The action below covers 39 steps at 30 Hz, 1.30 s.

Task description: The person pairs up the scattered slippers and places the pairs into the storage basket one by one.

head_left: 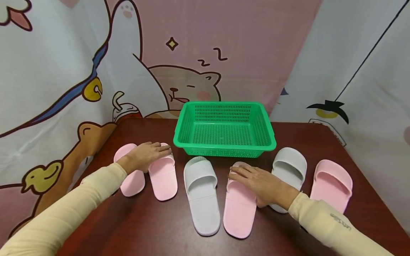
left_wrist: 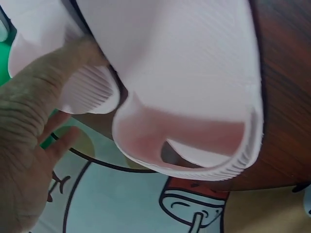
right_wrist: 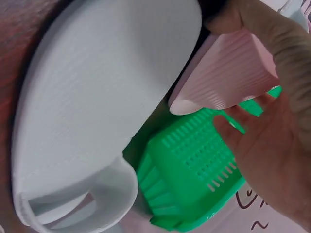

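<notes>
My left hand (head_left: 145, 155) lies over the strap of a pink slipper (head_left: 164, 181), fingers extended across it. In the left wrist view, that slipper's ridged toe (left_wrist: 90, 92) shows between the thumb and the fingers. Another pink slipper (head_left: 132, 183) lies partly behind the left hand. My right hand (head_left: 261, 181) reaches over the strap of a pink slipper (head_left: 238, 217) near the middle, its fingers loosely bent. In the right wrist view, the thumb is beside this slipper's toe (right_wrist: 228, 73) and the fingers spread beyond it. A light grey slipper (head_left: 205, 209) lies between the hands.
A green plastic basket (head_left: 224, 151) stands at the back of the dark red-brown table (head_left: 153, 227). Right of the right hand lie another light grey slipper (head_left: 289, 165) and a pink slipper (head_left: 331, 185). A cartoon-printed cloth (head_left: 256, 46) hangs behind the table and along its sides.
</notes>
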Each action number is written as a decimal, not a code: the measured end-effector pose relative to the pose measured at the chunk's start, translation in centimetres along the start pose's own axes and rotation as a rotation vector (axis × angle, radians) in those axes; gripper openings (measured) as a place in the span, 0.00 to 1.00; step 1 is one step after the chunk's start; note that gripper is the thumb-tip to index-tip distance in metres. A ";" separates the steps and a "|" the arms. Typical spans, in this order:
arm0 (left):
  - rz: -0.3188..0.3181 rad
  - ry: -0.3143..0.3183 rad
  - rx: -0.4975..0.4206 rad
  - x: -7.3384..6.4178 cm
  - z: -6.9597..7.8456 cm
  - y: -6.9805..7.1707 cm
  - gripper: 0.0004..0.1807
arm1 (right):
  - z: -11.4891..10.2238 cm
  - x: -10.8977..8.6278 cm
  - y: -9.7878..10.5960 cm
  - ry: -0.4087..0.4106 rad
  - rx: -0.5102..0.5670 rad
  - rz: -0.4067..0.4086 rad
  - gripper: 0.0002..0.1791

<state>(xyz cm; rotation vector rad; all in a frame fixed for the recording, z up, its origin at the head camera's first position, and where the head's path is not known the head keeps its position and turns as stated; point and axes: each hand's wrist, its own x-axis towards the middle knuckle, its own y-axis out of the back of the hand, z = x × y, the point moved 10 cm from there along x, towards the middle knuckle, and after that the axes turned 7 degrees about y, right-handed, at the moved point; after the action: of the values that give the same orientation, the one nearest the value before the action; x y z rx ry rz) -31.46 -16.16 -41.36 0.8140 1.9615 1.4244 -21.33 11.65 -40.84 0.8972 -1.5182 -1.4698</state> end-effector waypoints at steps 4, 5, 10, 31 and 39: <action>0.033 0.004 -0.037 -0.6 -0.7 0.3 0.54 | 0.5 -0.2 0.5 -0.005 0.037 0.027 0.62; 0.036 0.012 -0.040 -0.8 -1.0 0.5 0.54 | 0.7 -0.3 0.7 -0.015 0.048 0.036 0.62; 0.043 0.030 -0.046 -0.7 -1.4 1.7 0.55 | 1.5 -1.4 2.9 -0.075 0.071 0.118 0.62; 0.148 0.076 -0.211 -3.1 1.6 4.3 0.61 | 0.6 -2.1 5.1 -0.091 0.036 0.246 0.56; 0.163 0.094 -0.303 -3.6 2.9 4.8 0.58 | 0.2 -1.8 5.8 -0.127 0.038 0.275 0.58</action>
<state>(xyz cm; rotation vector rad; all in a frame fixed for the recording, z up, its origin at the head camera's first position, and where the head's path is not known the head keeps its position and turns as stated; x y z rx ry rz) -26.26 -15.93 -37.15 0.7919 1.7170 1.8315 -20.44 13.76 -35.24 0.5973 -1.6925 -1.3212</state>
